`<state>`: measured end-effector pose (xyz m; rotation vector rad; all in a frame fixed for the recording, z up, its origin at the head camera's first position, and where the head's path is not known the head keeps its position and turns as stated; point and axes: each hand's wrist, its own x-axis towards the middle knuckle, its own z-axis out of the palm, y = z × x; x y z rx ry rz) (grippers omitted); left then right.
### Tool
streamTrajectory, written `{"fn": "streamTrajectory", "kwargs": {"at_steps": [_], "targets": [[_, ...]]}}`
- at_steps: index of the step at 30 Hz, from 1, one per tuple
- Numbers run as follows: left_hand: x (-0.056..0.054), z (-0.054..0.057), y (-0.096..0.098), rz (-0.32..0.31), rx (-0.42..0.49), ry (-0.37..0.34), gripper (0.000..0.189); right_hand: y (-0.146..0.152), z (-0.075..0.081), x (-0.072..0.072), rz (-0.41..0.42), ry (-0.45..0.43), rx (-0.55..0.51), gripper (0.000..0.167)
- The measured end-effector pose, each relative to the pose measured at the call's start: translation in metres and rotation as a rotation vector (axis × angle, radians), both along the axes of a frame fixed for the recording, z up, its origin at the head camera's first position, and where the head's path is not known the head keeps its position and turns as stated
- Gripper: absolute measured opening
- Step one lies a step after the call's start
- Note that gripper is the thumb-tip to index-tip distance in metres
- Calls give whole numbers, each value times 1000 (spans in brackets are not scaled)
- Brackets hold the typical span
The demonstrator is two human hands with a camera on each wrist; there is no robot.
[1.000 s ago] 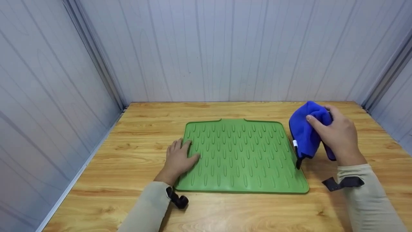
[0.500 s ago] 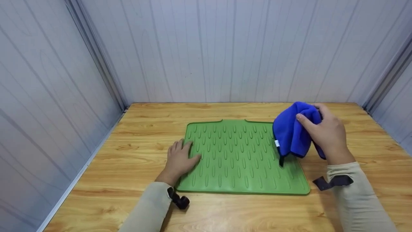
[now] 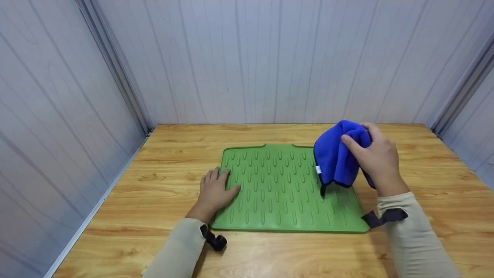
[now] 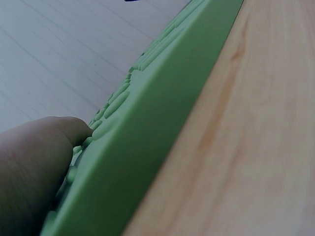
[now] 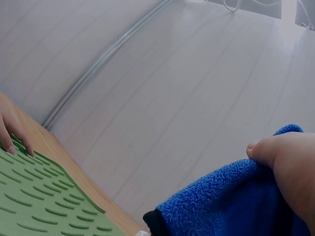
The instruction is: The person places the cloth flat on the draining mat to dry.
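Observation:
A green mat (image 3: 270,185) with raised oval ridges lies flat on the wooden table. On its left edge rests my left hand (image 3: 216,191), fingers spread; the left wrist view shows the thumb (image 4: 69,130) touching the ridged top. My right hand (image 3: 376,158) pinches a bunched blue cloth (image 3: 335,154) above the right part of the mat. The cloth has dark edging, a small white tag and a black loop that hangs down over the ridges. In the right wrist view the fluffy cloth (image 5: 211,201) droops from the thumb; the other fingers are mostly hidden.
The wooden table (image 3: 154,185) surrounds the mat on all sides. Pale panel walls (image 3: 254,61) stand behind it and at the left and right. A black strap with a dark round piece (image 3: 216,241) sits at the left wrist.
My right hand has carried the blue cloth leftward, from beside the mat's right edge to above its right part. My left hand and the mat have stayed in place.

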<state>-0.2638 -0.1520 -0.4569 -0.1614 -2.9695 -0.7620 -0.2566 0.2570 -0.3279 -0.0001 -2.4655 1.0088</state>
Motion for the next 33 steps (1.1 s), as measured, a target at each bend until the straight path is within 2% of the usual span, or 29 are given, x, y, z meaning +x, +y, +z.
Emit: {"fn": "streamTrajectory", "kwargs": {"at_steps": [14,33], "targets": [[-4,-1,-1,5,9,-13,71,-32,8,-6,31,-13,-59,75],[-9,-3,1,-3,18,8,71,-79,-1,-18,101,30,-139,68]]}}
